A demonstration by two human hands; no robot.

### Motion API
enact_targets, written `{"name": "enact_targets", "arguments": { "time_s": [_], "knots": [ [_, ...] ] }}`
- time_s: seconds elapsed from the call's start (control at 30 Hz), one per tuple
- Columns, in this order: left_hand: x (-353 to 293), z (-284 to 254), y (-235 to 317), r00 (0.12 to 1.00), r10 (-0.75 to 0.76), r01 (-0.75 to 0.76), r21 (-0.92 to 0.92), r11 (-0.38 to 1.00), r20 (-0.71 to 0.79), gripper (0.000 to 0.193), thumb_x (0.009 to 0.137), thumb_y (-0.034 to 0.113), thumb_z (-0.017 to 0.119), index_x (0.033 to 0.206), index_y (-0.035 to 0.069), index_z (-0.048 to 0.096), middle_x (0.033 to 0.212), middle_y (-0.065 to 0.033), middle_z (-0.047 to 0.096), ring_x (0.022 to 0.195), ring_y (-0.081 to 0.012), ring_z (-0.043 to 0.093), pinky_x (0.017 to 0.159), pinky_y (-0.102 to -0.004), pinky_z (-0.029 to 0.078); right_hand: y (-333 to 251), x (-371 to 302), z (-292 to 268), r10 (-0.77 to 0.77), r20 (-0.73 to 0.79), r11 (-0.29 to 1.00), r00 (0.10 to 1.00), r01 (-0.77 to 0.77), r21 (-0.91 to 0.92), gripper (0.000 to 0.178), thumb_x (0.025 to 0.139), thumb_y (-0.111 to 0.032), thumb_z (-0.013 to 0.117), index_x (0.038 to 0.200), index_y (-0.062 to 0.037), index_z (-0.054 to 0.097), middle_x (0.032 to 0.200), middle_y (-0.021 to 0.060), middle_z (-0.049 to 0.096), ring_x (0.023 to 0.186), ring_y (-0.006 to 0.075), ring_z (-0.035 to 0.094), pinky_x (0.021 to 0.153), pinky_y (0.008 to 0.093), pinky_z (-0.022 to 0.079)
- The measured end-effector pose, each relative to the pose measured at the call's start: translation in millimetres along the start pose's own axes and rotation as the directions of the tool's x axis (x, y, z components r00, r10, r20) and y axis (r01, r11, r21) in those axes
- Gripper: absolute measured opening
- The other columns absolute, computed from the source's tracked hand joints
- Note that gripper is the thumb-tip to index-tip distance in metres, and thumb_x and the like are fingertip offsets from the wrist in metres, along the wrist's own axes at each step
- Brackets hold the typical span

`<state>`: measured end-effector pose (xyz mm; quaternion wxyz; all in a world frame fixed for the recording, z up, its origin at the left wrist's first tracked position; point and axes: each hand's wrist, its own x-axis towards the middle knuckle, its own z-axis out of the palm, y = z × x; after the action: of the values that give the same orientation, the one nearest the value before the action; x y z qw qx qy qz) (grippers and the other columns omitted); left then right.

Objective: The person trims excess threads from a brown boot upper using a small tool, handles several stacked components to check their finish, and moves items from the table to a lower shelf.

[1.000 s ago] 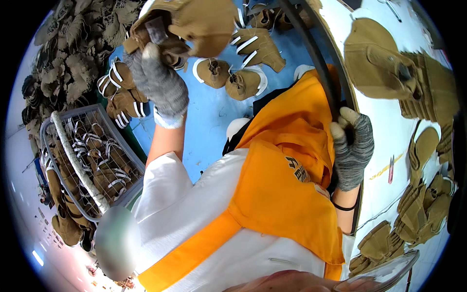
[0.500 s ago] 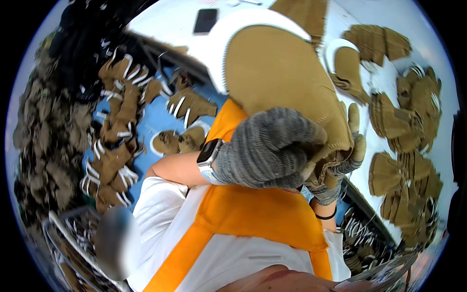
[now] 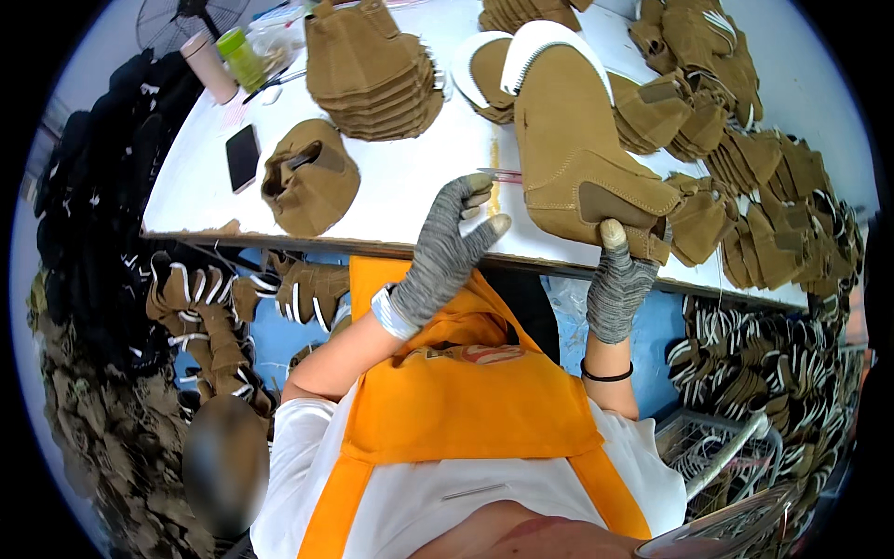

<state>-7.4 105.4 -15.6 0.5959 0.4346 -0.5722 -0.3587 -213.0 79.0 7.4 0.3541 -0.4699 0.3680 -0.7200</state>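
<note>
My right hand (image 3: 616,289), in a grey knitted glove with bare fingertips, grips a brown suede boot upper (image 3: 568,140) by its lower end, thumb on top. The upper has a darker side panel and a white strip stitched round its far end. It is held over the table's right half. My left hand (image 3: 450,238), gloved alike, is over the table's front edge, with thumb and fingers apart and nothing between them. Close to its fingertips lies a thin red-handled tool (image 3: 506,175), partly covered by the upper; its kind is unclear.
On the white table (image 3: 391,186) are a folded brown piece (image 3: 312,177), a stack of brown uppers (image 3: 372,74), a phone (image 3: 242,158), a green bottle (image 3: 240,61) and a pink bottle (image 3: 209,69). More stacks (image 3: 773,224) line the right side. Brown bundles (image 3: 214,317) lie below left.
The boot upper has moved from near my chest to over the table and now shows its stitched side panel. My left hand has let go of it; my right hand holds it alone.
</note>
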Motion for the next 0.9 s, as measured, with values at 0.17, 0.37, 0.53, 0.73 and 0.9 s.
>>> {"name": "enact_targets", "arguments": {
  "time_s": [0.17, 0.37, 0.53, 0.73, 0.9],
  "knots": [
    [32.9, 22.9, 3.7, 0.936, -0.116, 0.269, -0.464, 0.844, 0.333, 0.066, 0.088, 0.022, 0.071, 0.141, 0.0, 0.038, 0.133, -0.0111, 0.051, 0.121, -0.0201, 0.048, 0.105, -0.0335, 0.039, 2.7, -1.8, -2.4, 0.101, -0.015, 0.991, 0.995, -0.102, -0.089, 0.081, 0.076, -0.027, 0.083, 0.136, 0.0005, 0.036, 0.131, 0.0128, 0.047, 0.12, 0.0236, 0.047, 0.106, 0.0381, 0.038],
    [41.7, 28.3, -3.0, 0.901, -0.183, 0.359, -0.439, 0.823, 0.394, 0.074, 0.089, 0.035, 0.067, 0.145, -0.001, 0.033, 0.139, -0.0113, 0.047, 0.125, -0.0198, 0.046, 0.107, -0.0327, 0.037, 16.9, -11.6, -27.1, 0.098, 0.189, 0.889, 0.977, 0.0, -0.458, 0.093, 0.078, -0.041, 0.078, 0.144, 0.0008, 0.029, 0.139, 0.0134, 0.045, 0.13, 0.0258, 0.042, 0.111, 0.039, 0.033],
    [50.8, 17.9, 2.6, 0.848, -0.082, 0.446, -0.62, 0.646, 0.524, 0.075, 0.091, 0.04, 0.064, 0.147, 0.002, 0.031, 0.14, -0.0119, 0.046, 0.129, -0.0198, 0.041, 0.107, -0.0325, 0.035, 43.2, -21.7, -55.1, -0.09, 0.485, 0.565, 0.87, 0.445, -0.694, 0.078, 0.088, -0.051, 0.063, 0.141, -0.0014, 0.036, 0.137, 0.0156, 0.049, 0.125, 0.0298, 0.048, 0.104, 0.0435, 0.041],
    [59.2, -11.1, 2.5, 0.893, -0.014, 0.309, -0.588, 0.748, 0.45, 0.081, 0.092, 0.04, 0.063, 0.149, 0.001, 0.022, 0.141, -0.0104, 0.043, 0.129, -0.018, 0.04, 0.107, -0.0329, 0.035, 56.7, -22.9, -17.8, 0.064, 0.287, 0.872, 0.956, 0.086, -0.483, 0.077, 0.088, -0.051, 0.064, 0.139, 0.0002, 0.038, 0.137, 0.0173, 0.048, 0.121, 0.0316, 0.051, 0.101, 0.0465, 0.043],
    [53.6, -32.9, 3.9, 0.955, 0.044, 0.144, -0.59, 0.794, 0.292, 0.078, 0.093, 0.035, 0.063, 0.15, 0.003, 0.022, 0.141, -0.0105, 0.044, 0.127, -0.0177, 0.041, 0.106, -0.034, 0.036, 25.6, 26.2, 69.1, -0.122, 0.278, 0.975, 0.953, 0.167, -0.146, 0.061, 0.087, -0.004, 0.067, 0.14, -0.015, 0.04, 0.135, 0.018, 0.046, 0.12, 0.0353, 0.051, 0.098, 0.0459, 0.045]
  ]
}}
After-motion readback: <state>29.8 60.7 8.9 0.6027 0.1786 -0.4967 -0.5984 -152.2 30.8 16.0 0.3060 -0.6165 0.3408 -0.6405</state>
